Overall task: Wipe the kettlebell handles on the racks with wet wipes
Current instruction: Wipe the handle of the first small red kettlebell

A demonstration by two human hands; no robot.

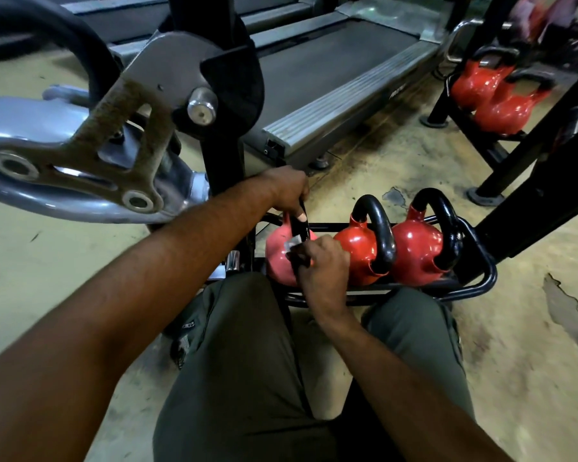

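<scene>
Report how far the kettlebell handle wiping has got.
Done: nothing shows as finished; no handle looks visibly cleaned. In hand: the left hand steadies the top of the leftmost kettlebell's handle while the right hand presses a wet wipe against it. Left: the middle kettlebell, the right kettlebell, and the far rack's kettlebells.

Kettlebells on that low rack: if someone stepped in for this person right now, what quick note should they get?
Left hand: gripping the top of the leftmost kettlebell's handle, steadying it.
Right hand: pressing a wet wipe against that handle, lower down.
Low rack in front of the knees holds three red kettlebells; middle kettlebell and right kettlebell are untouched now.
Second rack behind holds more.
Done: cannot tell.
Left: finish this handle, then the others.
</scene>
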